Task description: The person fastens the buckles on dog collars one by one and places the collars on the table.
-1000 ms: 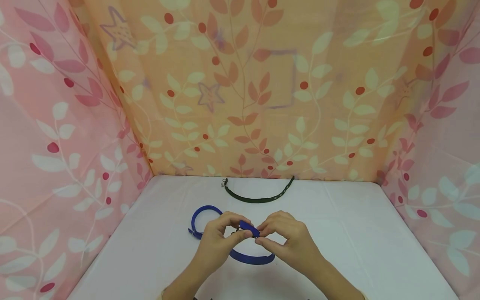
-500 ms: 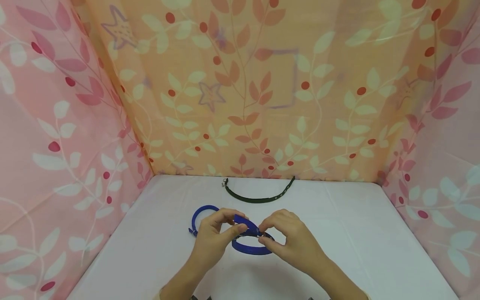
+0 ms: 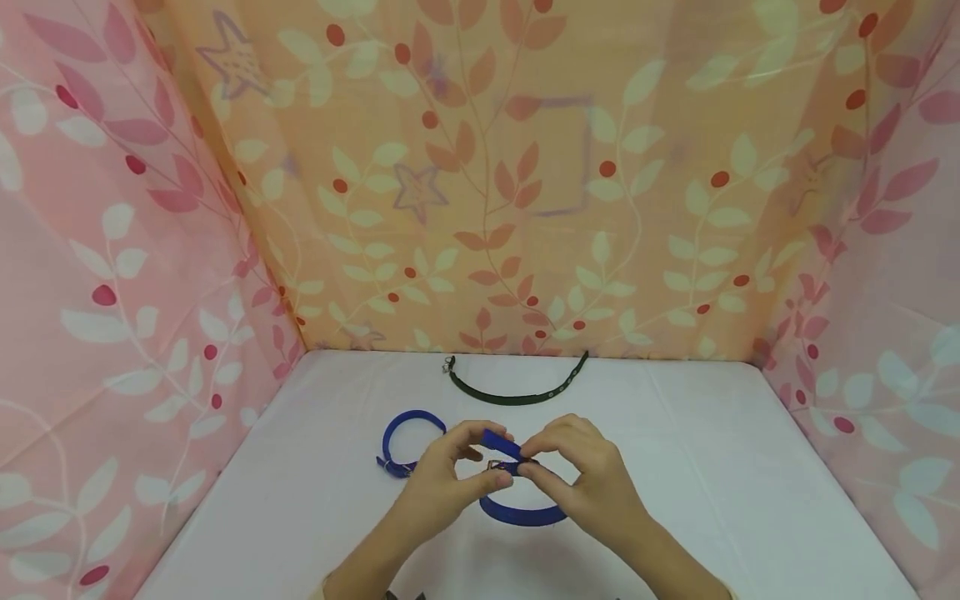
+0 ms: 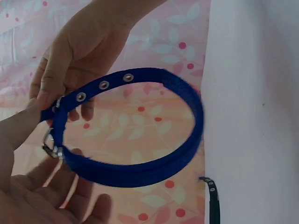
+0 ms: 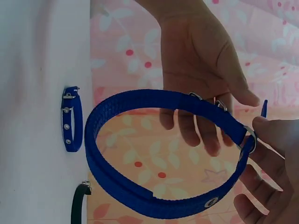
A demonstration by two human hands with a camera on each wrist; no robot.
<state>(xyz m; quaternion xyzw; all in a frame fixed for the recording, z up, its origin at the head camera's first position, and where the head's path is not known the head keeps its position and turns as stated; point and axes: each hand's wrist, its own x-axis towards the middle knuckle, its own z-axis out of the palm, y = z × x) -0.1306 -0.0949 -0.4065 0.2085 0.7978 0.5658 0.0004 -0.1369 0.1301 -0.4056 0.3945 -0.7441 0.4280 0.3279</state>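
Note:
A blue collar [image 3: 525,515] hangs in a loop above the table, with metal eyelets along its strap in the left wrist view. My right hand [image 3: 596,475] pinches it between thumb and fingers, beside a metal ring [image 5: 251,139] that the strap passes through. The metal buckle [image 4: 50,143] is close to my left hand [image 3: 444,482]. That hand's thumb [image 5: 245,94] stands apart from the collar, and its fingers [image 5: 189,133] are spread loosely behind the band. In the head view the strap's blue end [image 3: 498,443] sticks up between the hands.
A second blue collar [image 3: 386,437], buckled into a ring, lies on the white table [image 3: 675,467] left of the hands. Farther back, a dark green collar [image 3: 513,400] lies in an open curve. Patterned cloth walls [image 3: 480,208] enclose the table's back and sides.
The left thumb and fingers, earlier gripping the strap, have parted from it. The collar has shifted slightly right, while the right hand keeps its pinch.

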